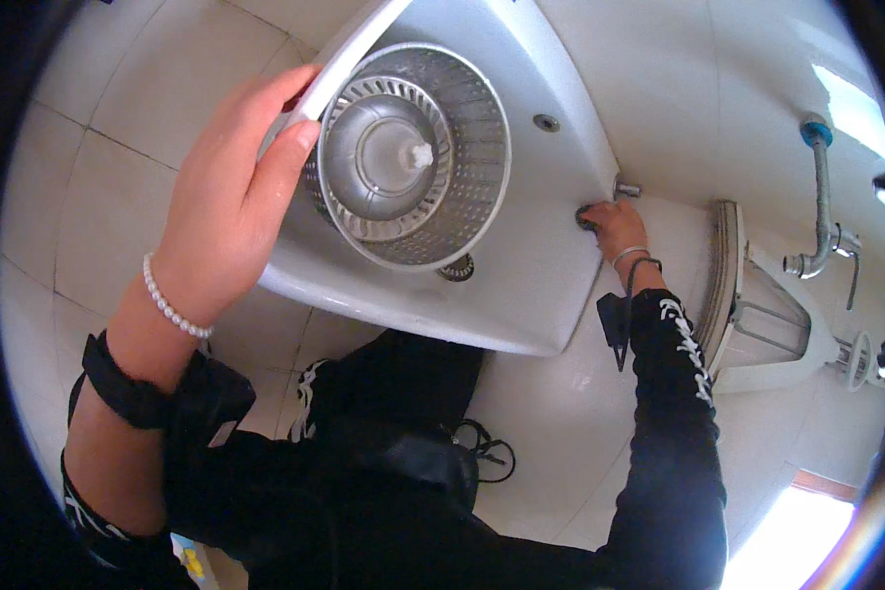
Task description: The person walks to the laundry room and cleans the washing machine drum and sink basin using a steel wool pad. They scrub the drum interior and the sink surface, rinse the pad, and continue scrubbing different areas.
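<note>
My left hand (225,184) grips the upright white edge of a white ceramic basin (516,295) at the upper left, thumb on the near face, fingers behind it. Inside the basin a perforated metal basket (487,147) stands, round and hollow, with a small white lump (417,155) on its raised centre. Partly under the basket's rim lies a drain strainer (457,268). At the basin's right end my right hand (616,228) holds a small dark object (585,217), largely hidden by the fingers; its kind I cannot tell.
A short metal fitting (627,189) sticks out beside my right hand. On the right are a metal pipe with a valve (822,199) and a white frame-like fixture (763,324) with metal rods. Floor tiles (125,162) show at left. A black cable loop (495,453) hangs below the basin.
</note>
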`<state>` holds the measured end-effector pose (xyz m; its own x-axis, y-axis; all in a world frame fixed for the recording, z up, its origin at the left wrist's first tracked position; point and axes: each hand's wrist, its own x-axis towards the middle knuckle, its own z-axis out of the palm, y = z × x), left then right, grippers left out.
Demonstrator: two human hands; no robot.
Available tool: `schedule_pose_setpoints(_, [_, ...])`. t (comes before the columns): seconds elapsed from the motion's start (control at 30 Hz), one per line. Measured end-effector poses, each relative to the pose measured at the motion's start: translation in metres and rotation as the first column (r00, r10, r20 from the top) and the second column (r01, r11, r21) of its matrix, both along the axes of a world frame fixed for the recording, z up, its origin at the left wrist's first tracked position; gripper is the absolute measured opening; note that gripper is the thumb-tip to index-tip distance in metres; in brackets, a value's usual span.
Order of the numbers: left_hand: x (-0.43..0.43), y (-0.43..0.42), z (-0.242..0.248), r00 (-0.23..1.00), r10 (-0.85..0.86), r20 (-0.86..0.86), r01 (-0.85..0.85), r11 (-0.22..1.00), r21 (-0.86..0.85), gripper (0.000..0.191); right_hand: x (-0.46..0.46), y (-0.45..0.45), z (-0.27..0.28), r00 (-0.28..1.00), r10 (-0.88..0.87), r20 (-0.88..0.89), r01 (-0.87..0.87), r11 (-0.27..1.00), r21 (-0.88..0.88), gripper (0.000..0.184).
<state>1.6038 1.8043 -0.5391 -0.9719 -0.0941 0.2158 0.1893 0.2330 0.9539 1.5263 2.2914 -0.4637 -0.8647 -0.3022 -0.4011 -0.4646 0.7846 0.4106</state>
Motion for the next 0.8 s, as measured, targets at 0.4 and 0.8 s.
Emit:
schedule_pose_setpoints(0.4, [-0.001, -0.003, 0.003, 0.997, -0.070, 0.026, 0.067, 0.995, 0.075, 0.030, 0.167, -0.039, 0.020, 0.951, -0.165, 0.262, 0.214, 0.961, -0.175, 0.031])
schedule_pose_setpoints(0.8, [0.001, 0.000, 0.006, 0.978, -0.085, 0.188, 0.066, 0.992, 0.105, 0.036, 0.088, 0.010, -0.038, 0.714, -0.601, -0.359, 0.340, 0.746, -0.573, 0.048])
